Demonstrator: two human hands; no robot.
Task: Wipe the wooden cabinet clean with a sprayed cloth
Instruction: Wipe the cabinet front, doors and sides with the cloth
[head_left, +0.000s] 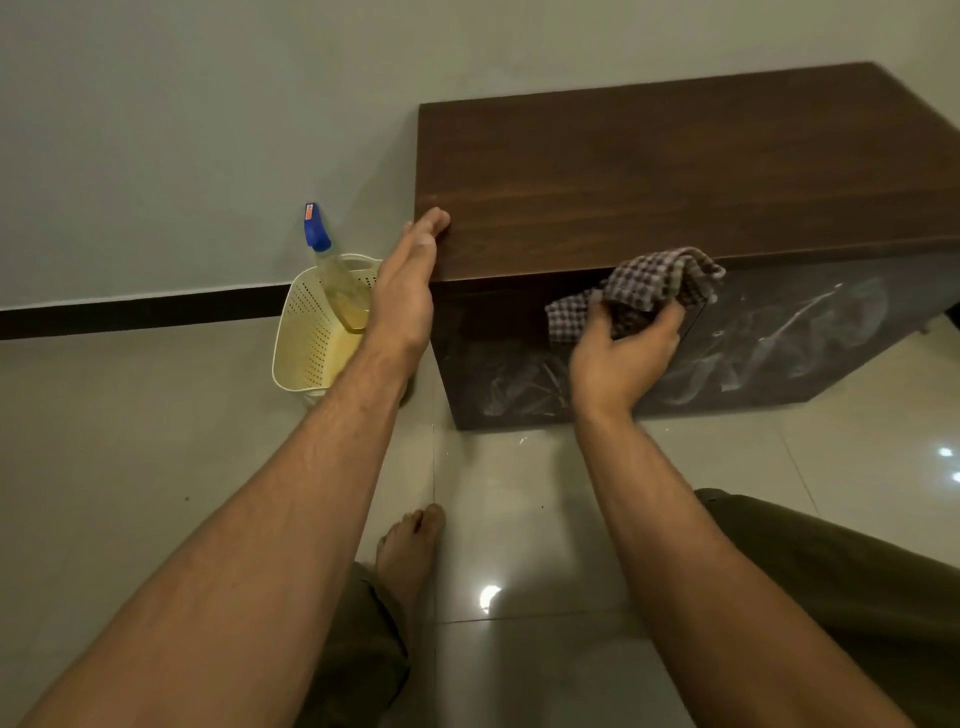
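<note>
A low dark wooden cabinet (675, 171) stands against the wall at the upper right, its glossy front showing pale smears. My left hand (408, 291) rests flat against the cabinet's left front corner, fingers together, holding nothing. My right hand (621, 353) grips a brown-and-white checked cloth (649, 291) and presses it against the top edge of the cabinet's front. A spray bottle (332, 275) with a blue trigger head and yellowish liquid stands in a basket to the left of the cabinet.
The cream perforated plastic basket (306, 343) sits on the tiled floor by the wall, close to the cabinet's left side. My bare foot (410, 551) and knees in olive trousers are below. A dark skirting strip (140, 314) runs along the wall.
</note>
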